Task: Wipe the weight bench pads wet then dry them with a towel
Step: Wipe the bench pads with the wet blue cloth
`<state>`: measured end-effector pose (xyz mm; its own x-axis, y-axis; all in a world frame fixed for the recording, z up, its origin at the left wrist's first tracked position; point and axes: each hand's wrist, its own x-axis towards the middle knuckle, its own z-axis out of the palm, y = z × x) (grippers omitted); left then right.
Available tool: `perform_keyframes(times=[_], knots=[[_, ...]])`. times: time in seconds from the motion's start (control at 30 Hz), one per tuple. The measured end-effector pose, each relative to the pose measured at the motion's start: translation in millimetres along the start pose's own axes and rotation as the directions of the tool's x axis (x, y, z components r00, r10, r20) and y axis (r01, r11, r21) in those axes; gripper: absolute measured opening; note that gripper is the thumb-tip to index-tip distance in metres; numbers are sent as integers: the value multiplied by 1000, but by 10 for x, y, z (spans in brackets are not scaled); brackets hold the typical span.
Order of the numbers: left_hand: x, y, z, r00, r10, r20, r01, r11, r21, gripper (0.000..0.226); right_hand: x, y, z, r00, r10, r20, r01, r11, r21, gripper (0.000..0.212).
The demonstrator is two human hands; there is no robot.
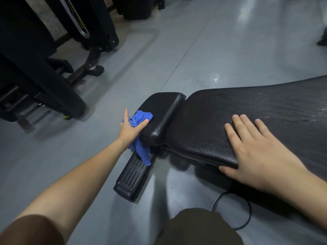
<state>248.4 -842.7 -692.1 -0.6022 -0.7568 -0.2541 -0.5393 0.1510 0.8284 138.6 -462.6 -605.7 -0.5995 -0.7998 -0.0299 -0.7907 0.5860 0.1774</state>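
Observation:
The black weight bench has a small seat pad (162,110) and a long back pad (221,121) that runs off to the right, with wet streaks at its far end. My left hand (130,128) holds a blue cloth (139,117) against the seat pad's left side; the thumb lies on the pad edge and the cloth's tail hangs below the hand. My right hand (254,149) lies flat on the back pad's near end, fingers straight, thumb over the front edge.
The bench's black foot (131,175) juts out on the grey floor below the seat pad. A black gym machine frame (53,82) stands at the left. A black cable (246,209) loops on the floor near my knee (194,227).

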Motion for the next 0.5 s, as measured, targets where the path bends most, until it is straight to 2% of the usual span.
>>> perform_keyframes(times=[0.1,0.3,0.5], knots=[[214,62,-92,996,10,93,-16,998,61,122,3,-1,0,1000,-7,2,7,1000,18,110],[683,256,-99,975,1,222,-68,953,294,132,-9,8,2,1000,-24,5,24,998,54,109],[999,591,137,964,-14,267,-63,959,278,126,-29,2,-11,999,-38,10,37,997,61,107]])
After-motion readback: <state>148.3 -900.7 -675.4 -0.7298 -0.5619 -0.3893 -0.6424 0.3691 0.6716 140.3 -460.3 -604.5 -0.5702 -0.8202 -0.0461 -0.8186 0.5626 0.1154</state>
